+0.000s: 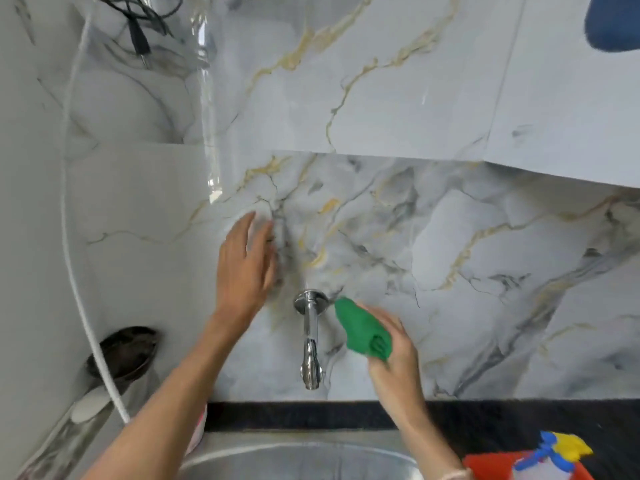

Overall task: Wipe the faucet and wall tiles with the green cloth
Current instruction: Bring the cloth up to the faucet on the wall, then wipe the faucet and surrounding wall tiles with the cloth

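A: Since the wall tiles [433,237] are hard and glossy, what's bearing on them?
B: The left hand [244,268], fingers spread flat, empty.
A: The faucet [310,336]?
B: Rigid, slick chrome, long axis pointing down.
A: The green cloth [363,329]?
B: Soft and light, bunched in the right hand [394,355], fingers clenched round it, tip toward the faucet's base.

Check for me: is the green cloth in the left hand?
No, the right hand grips the green cloth; the left hand lies bare on the wall tiles.

Faucet [310,337] between hands, seemingly above sink [298,459].
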